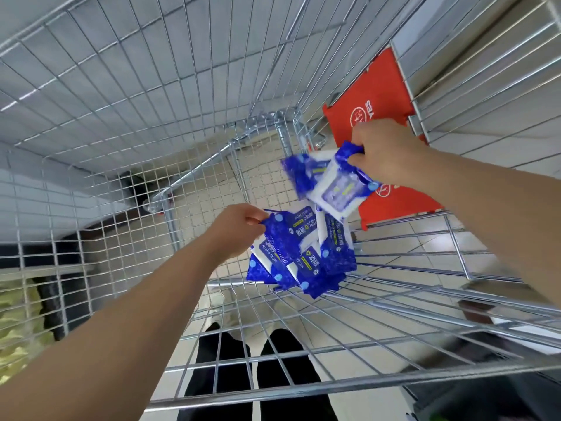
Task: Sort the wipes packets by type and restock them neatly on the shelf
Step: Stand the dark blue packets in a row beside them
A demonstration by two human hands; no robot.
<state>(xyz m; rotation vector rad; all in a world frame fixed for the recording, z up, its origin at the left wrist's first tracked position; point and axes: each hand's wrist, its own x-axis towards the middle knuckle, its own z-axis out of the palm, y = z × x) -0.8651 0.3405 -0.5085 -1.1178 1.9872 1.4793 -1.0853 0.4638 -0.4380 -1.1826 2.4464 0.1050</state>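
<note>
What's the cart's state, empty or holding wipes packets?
Not empty: a pile of blue packets lies in the cart, left hand pinching one; right hand grips raised packets above.

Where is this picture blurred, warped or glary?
Head view: the blue-and-white wipes packets gripped by the right hand are motion-smeared; head view: the heap of blue wipes packets pinched by the left hand has sharp, legible print; head view: the wide lens bows the silver wire trolley bars, and glare streaks its lower right wires.
</note>
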